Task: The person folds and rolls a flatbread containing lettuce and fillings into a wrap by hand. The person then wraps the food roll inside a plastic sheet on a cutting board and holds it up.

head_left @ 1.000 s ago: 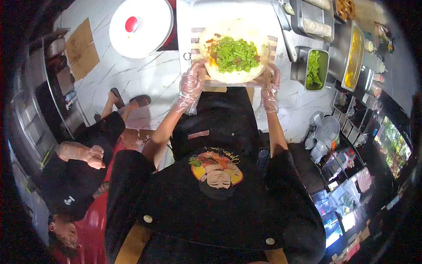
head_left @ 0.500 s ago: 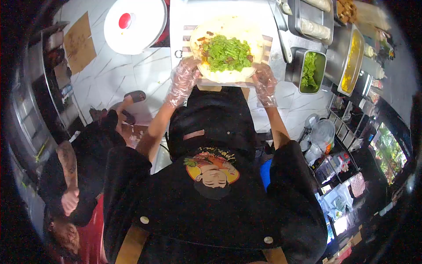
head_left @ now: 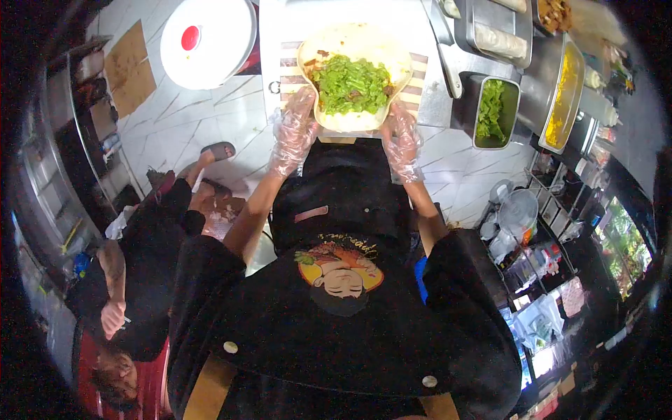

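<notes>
A round tortilla [head_left: 364,38] rests on a striped board [head_left: 418,70], its near sides bent inward and up. Chopped lettuce [head_left: 353,85] is heaped in its middle, with browned bits of filling [head_left: 322,54] showing at the edge of the heap. My left hand [head_left: 295,126], in a clear plastic glove, is closed on the tortilla's near left edge. On the near right edge, my right hand [head_left: 402,136], gloved the same way, grips the tortilla. The fingertips of both hands are partly hidden at the tortilla's rim.
A white round lid with a red knob [head_left: 190,38] sits to the left. On the right are a knife [head_left: 450,70], a metal tub of lettuce [head_left: 493,115], a tray with rolled wraps [head_left: 500,42] and a long pan of yellow food [head_left: 560,98]. A seated person [head_left: 133,280] is at left.
My hands have moved closer together, the right one shifting left. The tortilla's near sides, flatter before, now curve inward and up around the lettuce.
</notes>
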The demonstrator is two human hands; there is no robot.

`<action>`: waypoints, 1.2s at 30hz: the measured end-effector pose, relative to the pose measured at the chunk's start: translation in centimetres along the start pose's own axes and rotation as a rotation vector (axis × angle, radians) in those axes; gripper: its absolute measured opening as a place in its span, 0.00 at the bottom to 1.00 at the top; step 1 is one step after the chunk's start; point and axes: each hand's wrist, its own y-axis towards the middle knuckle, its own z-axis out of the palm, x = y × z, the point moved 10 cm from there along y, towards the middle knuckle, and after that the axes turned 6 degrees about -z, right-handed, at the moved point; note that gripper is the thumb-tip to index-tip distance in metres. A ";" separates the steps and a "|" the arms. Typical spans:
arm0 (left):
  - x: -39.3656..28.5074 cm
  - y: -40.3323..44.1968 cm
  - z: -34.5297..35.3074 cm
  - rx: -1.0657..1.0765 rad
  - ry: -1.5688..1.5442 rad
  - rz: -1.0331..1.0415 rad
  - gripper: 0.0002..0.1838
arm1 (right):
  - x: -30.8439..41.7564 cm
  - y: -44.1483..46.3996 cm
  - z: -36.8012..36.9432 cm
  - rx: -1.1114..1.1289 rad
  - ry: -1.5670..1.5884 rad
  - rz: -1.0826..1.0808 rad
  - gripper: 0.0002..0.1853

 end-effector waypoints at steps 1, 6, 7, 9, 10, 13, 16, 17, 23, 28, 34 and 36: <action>-0.4 0.1 -0.2 -0.013 0.014 0.021 0.36 | 0.5 0.3 -0.1 0.034 -0.050 -0.056 0.30; -0.8 1.4 0.0 -0.067 0.049 0.094 0.35 | 1.1 2.2 0.7 0.109 -0.139 -0.107 0.44; -0.7 1.5 0.2 -0.054 0.050 0.099 0.34 | 1.2 2.6 0.7 0.122 -0.151 -0.112 0.47; 0.0 1.6 0.5 -0.028 0.053 0.105 0.33 | 0.6 3.3 1.5 0.177 -0.152 -0.049 0.53; 0.3 1.7 0.7 -0.025 0.041 0.123 0.33 | 0.8 3.6 1.5 0.164 -0.122 -0.069 0.53; 1.3 1.9 1.0 -0.004 0.002 0.137 0.29 | 0.7 4.9 2.0 0.190 0.072 -0.034 0.48; 1.3 2.3 0.9 0.020 0.007 0.201 0.30 | 0.2 4.0 1.6 0.120 -0.004 -0.146 0.42; 1.3 2.3 0.9 0.031 -0.002 0.192 0.29 | 0.0 3.8 1.7 0.100 0.016 -0.194 0.40; 1.2 2.3 0.7 0.100 0.013 0.185 0.23 | 0.0 4.0 1.0 0.097 0.048 -0.304 0.22; 1.2 3.5 0.2 0.104 -0.074 0.087 0.14 | 0.5 5.0 0.6 0.135 0.038 -0.260 0.14; 1.2 3.8 0.0 0.081 -0.186 -0.047 0.23 | 0.0 5.6 0.4 0.090 0.121 -0.082 0.06; 1.2 4.0 -0.1 0.058 -0.229 -0.047 0.23 | -0.2 5.7 0.6 0.090 0.126 -0.015 0.05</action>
